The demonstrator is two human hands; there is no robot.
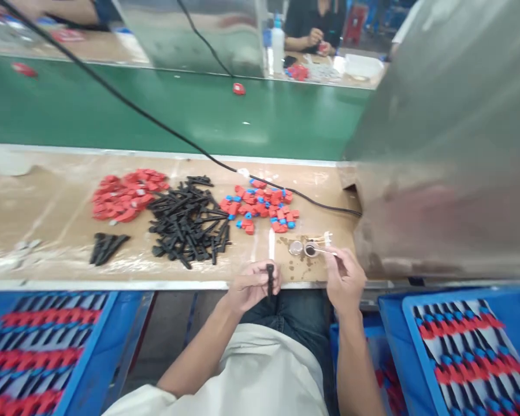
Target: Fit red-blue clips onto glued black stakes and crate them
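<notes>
I see the workbench (47,196) spread with sorted heaps, black stems (186,222) central for easy reach. My left hand (251,286) pinches one black stem (270,277) upright at the bench edge; my right hand (344,277) pinches a thin stick (325,250), tip in the small dish (311,249).

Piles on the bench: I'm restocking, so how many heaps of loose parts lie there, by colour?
All-red heaps: 1
Black heaps: 2, large and small
Red-and-blue heaps: 1
Total: 4
</notes>
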